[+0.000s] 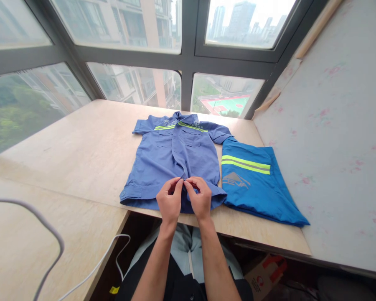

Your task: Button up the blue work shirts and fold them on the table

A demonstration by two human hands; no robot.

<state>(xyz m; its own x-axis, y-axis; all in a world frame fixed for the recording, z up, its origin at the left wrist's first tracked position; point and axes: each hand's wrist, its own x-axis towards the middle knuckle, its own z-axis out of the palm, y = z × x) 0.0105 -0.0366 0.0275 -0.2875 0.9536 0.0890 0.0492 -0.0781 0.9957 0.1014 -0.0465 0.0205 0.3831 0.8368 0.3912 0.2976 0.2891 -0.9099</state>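
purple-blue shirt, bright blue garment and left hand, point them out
Purple-blue shirt [178,152], head view, front placket
Bright blue garment [259,189], head view, plain fabric near its middle
Left hand [170,202], head view, back of the hand

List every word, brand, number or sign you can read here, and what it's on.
"CEVA", apparently, in stylised grey letters on the folded blue garment.
White lettering across the chest of the purple-blue shirt: too blurred to read.
Print near the round red sign on the bag: too small to read.

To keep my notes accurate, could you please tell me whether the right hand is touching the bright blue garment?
Apart: the head view shows part of the purplish-blue shirt between the right hand and the bright blue garment.
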